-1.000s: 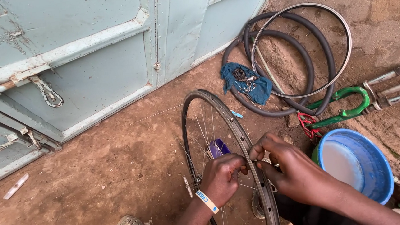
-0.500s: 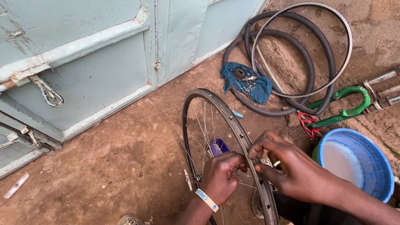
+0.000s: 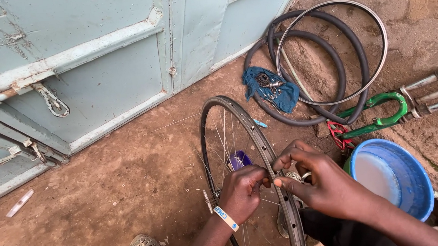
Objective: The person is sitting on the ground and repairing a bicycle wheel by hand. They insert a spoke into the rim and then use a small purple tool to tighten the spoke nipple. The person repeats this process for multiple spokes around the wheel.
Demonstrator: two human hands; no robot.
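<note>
Spoked wheel rim [image 3: 231, 118] is stood upright on dirt floor [image 3: 120, 188], between both hands. Left hand [image 3: 242, 191] is pinched on a spoke inside rim; right hand [image 3: 320, 180] is pinched at rim edge, fingertips nearly touching.

Bare dirt ground [image 3: 120, 188] lies open to the left of the upright wheel rim [image 3: 251, 131], between it and the pale blue metal door [image 3: 96, 80]; only a small white strip [image 3: 19, 202] lies there, well off. To the right, passage is tight: the blue bucket [image 3: 411, 186] stands just beside the right hand [image 3: 322, 180], with the green fork [image 3: 379, 113] and red clip [image 3: 338, 131] behind it. Farther back, tyres [image 3: 323, 57] and a blue rag [image 3: 271, 87] cover the ground. Thin spokes [image 3: 220, 138] bar the way through the rim, where the left hand [image 3: 242, 191] sits.
</note>
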